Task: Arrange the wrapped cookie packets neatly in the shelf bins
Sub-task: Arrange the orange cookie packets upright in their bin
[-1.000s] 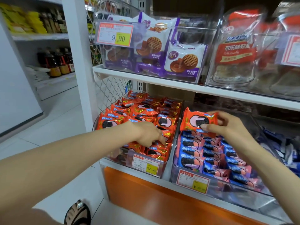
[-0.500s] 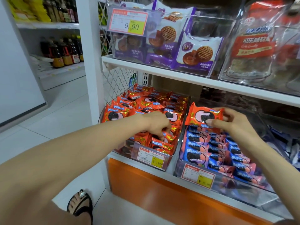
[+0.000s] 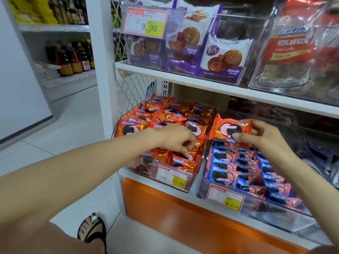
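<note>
The right hand (image 3: pixel 264 138) pinches an orange foil-wrapped cookie packet (image 3: pixel 229 129) by its right end, thumb below and fingers above, and holds it upright over the back of the clear plastic bin of blue-and-pink packets (image 3: pixel 275 211), just beside the neighbouring clear plastic bin of orange packets (image 3: pixel 192 180). The left hand (image 3: pixel 176 138) curls down among the heaped orange wrappers (image 3: pixel 170 114); whether it grips one, I cannot tell.

The packet looks light and crinkly, its foil probably slick, and the biscuit inside will likely crack under a squeeze (best taken by the crimped end seams, not across the middle). By colour it likely belongs in the left bin.

Both bins sit tilted on a low white shelf with an orange base panel (image 3: pixel 183 217). Above, a white shelf board (image 3: pixel 201 85) carries purple waffle-cookie packs (image 3: pixel 225 59). Pale floor tiles (image 3: pixel 73 121) lead to dark sauce bottles (image 3: pixel 73 59).
</note>
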A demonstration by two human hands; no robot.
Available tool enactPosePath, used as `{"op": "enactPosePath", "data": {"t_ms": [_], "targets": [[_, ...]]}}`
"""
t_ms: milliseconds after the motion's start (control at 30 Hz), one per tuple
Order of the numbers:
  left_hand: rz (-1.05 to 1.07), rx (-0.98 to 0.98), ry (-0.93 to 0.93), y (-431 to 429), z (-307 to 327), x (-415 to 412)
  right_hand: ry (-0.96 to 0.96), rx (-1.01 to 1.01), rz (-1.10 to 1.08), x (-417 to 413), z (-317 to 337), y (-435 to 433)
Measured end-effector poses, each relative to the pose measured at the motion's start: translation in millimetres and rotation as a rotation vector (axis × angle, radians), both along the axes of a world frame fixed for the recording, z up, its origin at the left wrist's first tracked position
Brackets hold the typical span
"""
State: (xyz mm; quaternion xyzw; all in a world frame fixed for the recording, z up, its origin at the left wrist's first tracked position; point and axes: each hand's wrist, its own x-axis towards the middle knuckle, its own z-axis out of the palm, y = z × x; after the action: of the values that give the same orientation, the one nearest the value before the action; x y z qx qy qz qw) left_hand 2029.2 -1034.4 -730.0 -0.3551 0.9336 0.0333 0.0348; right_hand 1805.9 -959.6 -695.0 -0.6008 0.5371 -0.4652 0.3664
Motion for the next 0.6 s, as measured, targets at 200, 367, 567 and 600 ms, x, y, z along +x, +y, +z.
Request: {"op": "enactPosePath", "data": {"t_ms": [200,367,567,600], "targets": [[-0.059,-0.082,-0.253,4,-8,-2,-0.003,0.005,-0.013,-4,-1,-2],[-0.019,-0.124,-0.211,-1,-6,-11,0.007,0.004,-0.01,-6,-2,-2],[-0.008,-0.061,-0.262,7,-7,-15,0.002,-0.009,-0.015,-5,-1,0],[-0.015,-0.087,-0.266,9,-5,-15,0.003,-0.01,-0.013,-5,-1,1]]}}
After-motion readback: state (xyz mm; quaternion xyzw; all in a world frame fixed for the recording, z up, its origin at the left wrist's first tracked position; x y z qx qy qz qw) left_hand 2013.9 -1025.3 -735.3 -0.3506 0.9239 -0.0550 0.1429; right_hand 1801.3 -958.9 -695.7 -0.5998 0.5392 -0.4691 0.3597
